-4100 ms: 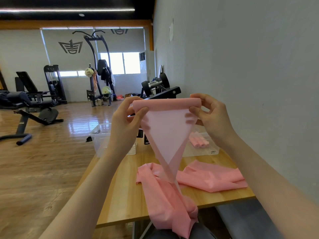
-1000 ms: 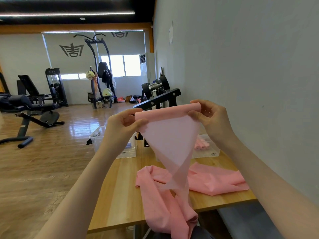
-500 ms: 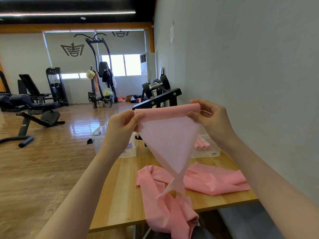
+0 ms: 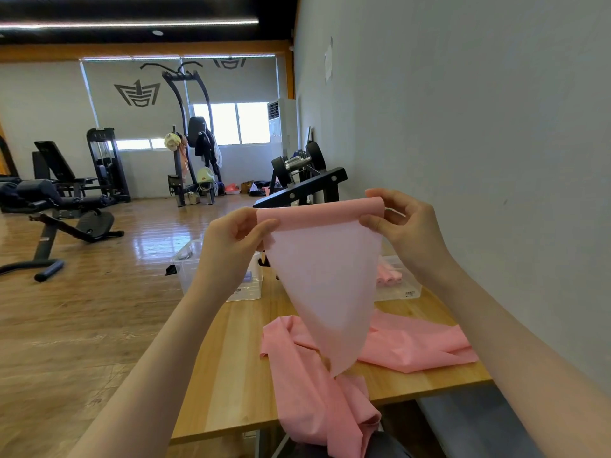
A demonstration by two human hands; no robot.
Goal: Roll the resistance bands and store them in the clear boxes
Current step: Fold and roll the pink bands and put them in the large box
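The left hand (image 4: pixel 231 249) and right hand (image 4: pixel 406 226) are pinching the rolled top edge of a thin pink stretchy resistance band (image 4: pixel 325 279), its tail hanging toward six o'clock onto the light wooden table (image 4: pixel 231 375). Two clear plastic boxes (image 4: pixel 401 285) are sitting at twelve o'clock.

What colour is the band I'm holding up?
Pink: the band shows plainly in the head view, its only view.
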